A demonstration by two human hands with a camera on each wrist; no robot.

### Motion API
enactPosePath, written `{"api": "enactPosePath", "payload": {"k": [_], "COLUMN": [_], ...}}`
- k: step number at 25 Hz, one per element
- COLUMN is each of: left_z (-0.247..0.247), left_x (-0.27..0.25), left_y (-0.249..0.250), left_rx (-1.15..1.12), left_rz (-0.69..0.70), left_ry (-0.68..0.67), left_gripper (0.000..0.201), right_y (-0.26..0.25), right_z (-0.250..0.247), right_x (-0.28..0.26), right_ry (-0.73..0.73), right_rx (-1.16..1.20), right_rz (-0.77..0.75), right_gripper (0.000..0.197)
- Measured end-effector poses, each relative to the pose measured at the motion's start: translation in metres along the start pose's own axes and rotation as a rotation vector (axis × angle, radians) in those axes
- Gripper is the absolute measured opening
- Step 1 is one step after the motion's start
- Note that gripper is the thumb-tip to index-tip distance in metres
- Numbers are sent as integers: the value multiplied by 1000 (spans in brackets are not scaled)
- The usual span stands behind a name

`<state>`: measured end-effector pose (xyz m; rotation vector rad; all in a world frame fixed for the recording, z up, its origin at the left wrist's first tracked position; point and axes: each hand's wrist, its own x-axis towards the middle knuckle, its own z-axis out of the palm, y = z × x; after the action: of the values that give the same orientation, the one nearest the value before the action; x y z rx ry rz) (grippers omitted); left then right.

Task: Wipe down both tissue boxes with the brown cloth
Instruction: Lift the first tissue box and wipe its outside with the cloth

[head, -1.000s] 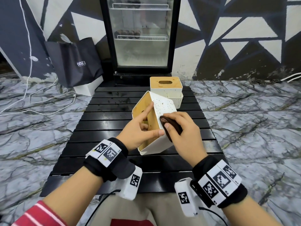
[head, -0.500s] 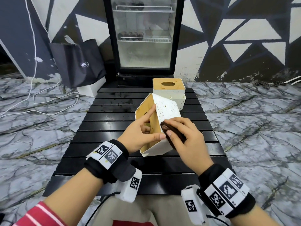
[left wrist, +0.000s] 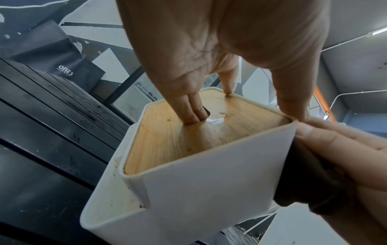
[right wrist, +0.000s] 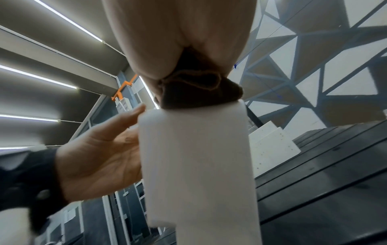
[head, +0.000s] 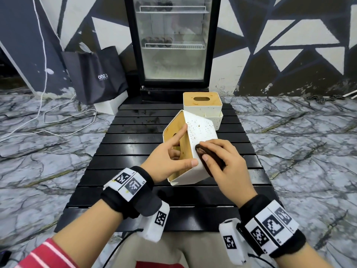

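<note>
Two tissue boxes sit on the black slatted table (head: 135,151). The near box (head: 201,132) is tipped on edge at the table's middle, wooden lid facing nine o'clock. The left hand (head: 166,161) grips it, thumb on its corner, two fingers (left wrist: 194,111) hooked into the lid slot. The right hand (head: 226,163) presses the bunched brown cloth (head: 210,159) against its speckled white side. The far box (head: 202,103) stands upright at twelve o'clock.

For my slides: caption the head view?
Left hand steadies tilted tissue box; right hand wipes it with brown cloth.
</note>
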<state>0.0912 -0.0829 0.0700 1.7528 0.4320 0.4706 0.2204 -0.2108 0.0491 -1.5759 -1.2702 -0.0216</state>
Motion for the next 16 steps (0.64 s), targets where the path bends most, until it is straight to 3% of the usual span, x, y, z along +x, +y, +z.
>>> {"api": "enactPosePath", "payload": {"k": [4, 11, 16], "left_z": [1, 0, 1], "left_x": [3, -1, 1], "left_y": [0, -1, -6], "left_rx": [19, 25, 66], "left_rz": [-2, 11, -6], "left_ry": [5, -8, -6], "left_gripper": [94, 96, 87], "right_y": [-3, -6, 2], "right_z": [3, 6, 4], "right_x": [12, -9, -2], "right_ry": [22, 16, 65], "right_rx": [1, -30, -77], "right_rz": [88, -48, 47], "right_gripper": [30, 32, 29]}}
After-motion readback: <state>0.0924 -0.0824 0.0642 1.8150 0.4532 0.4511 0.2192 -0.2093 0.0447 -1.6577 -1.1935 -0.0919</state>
